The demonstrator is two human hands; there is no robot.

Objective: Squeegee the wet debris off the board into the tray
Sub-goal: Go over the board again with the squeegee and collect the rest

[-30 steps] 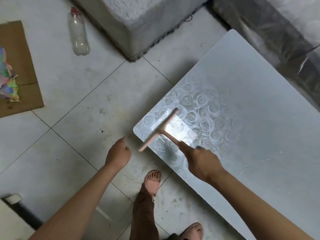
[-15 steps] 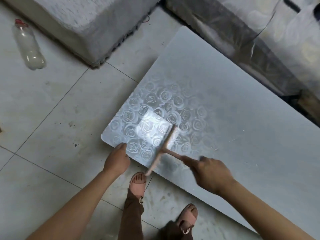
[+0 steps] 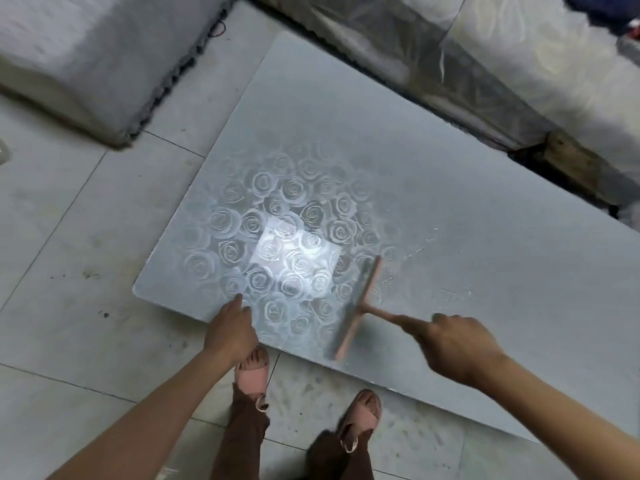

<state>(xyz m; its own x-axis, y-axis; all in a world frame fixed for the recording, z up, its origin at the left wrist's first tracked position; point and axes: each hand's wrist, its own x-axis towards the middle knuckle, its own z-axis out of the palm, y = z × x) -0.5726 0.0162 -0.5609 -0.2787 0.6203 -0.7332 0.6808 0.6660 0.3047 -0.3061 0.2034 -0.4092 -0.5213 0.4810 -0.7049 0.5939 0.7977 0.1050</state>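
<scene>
A large pale board [image 3: 433, 188] with a rose pattern lies flat on the tiled floor. My right hand [image 3: 453, 344] grips the handle of a pinkish T-shaped squeegee [image 3: 360, 308], index finger stretched along the handle. Its blade rests on the board near the front edge. Small wet white specks [image 3: 415, 252] lie on the board just right of the blade. My left hand [image 3: 232, 332] holds the board's front edge near its left corner, with the thumb lying on top. No tray shows in this view.
A grey block [image 3: 97, 60] stands at the back left. Plastic-wrapped bulky items [image 3: 502, 71] line the board's far side. My two sandalled feet [image 3: 252, 372] stand on the tiles right at the board's front edge.
The view has swung right and closer. My right hand moved the squeegee rightwards along the board. My left hand came onto the board's front edge.
</scene>
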